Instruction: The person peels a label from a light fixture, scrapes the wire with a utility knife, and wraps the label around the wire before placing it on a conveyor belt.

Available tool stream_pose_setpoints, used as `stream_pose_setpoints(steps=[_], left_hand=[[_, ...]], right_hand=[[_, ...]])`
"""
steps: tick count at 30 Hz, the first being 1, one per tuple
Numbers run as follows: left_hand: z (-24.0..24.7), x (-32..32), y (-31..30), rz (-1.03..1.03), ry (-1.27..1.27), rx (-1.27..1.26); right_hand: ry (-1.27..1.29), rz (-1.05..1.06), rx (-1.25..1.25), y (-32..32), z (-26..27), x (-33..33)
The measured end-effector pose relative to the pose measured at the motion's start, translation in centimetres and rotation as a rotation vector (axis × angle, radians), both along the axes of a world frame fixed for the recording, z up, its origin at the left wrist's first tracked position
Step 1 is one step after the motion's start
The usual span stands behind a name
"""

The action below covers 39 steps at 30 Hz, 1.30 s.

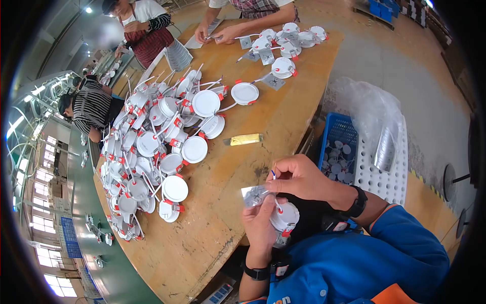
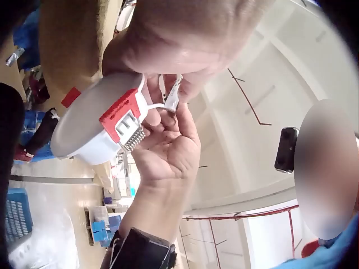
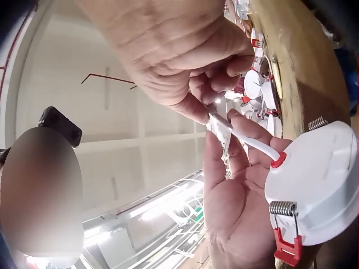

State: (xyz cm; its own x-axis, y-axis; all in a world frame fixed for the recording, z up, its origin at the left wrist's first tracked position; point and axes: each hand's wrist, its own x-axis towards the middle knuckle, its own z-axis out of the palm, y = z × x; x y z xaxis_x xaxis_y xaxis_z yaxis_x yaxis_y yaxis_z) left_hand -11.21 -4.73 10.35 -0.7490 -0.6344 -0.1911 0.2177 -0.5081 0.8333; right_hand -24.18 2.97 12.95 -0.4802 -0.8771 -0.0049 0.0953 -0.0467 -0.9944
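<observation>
A round white downlight [image 1: 285,217] with red-tipped spring clips hangs beside my left hand [image 1: 258,225]. Its white cable [image 3: 249,141] runs across the left fingers to the fingertips of both hands. A shiny silver label [image 1: 253,195] sits at the cable, and my left thumb and fingers pinch it by its lower edge. Above it, my right hand [image 1: 301,177] pinches the cable close to its end, where thin wires poke out. In the left wrist view, the lamp's red clip [image 2: 120,115] and coiled spring face the camera; the left hand's palm partly hides the pinched spot.
A large heap of similar downlights [image 1: 147,144] covers the left of the wooden table [image 1: 228,187]. A yellow strip [image 1: 244,140] lies near the middle. Labelled lamps [image 1: 283,67] sit at the far end, beside another person's hands. A blue crate [image 1: 336,129] stands right of the table.
</observation>
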Motion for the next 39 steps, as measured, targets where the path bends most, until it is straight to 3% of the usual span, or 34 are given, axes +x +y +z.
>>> stream_pose_setpoints(steps=[13, 17, 21, 27, 30, 33, 35, 39], left_hand=[[-0.8, -0.2, -0.7, 0.051, 0.174, 0.119], [-0.7, 0.1, -0.9, -0.012, 0.162, 0.008], [-0.4, 0.5, -1.4, -0.074, 0.139, -0.027], [-0.9, 0.9, -1.1, -0.081, 0.116, 0.13], [0.1, 0.9, -0.6, -0.065, 0.251, 0.177], [-1.7, 1.7, -1.5, -0.128, 0.044, -0.22], [0.9, 1.0, -0.5, -0.005, -0.036, -0.042], [1.9, 2.7, -2.0, -0.094, -0.042, -0.142]], right_hand=[[-0.188, -0.032, 0.026, -0.6, -0.1, 0.0], [0.02, -0.015, 0.019, 0.0, 0.5, -0.3], [-0.097, -0.072, -0.072, -0.5, -0.8, -0.3], [-0.177, -0.05, -0.072, -0.4, -0.9, -0.3], [-0.178, -0.059, -0.06, -0.5, -0.9, 0.0], [-0.128, -0.11, -0.057, -0.3, -0.8, 0.3], [-0.125, -0.061, -0.02, 0.3, 0.2, 0.7], [-0.093, 0.058, -0.072, 0.6, 1.0, 1.6]])
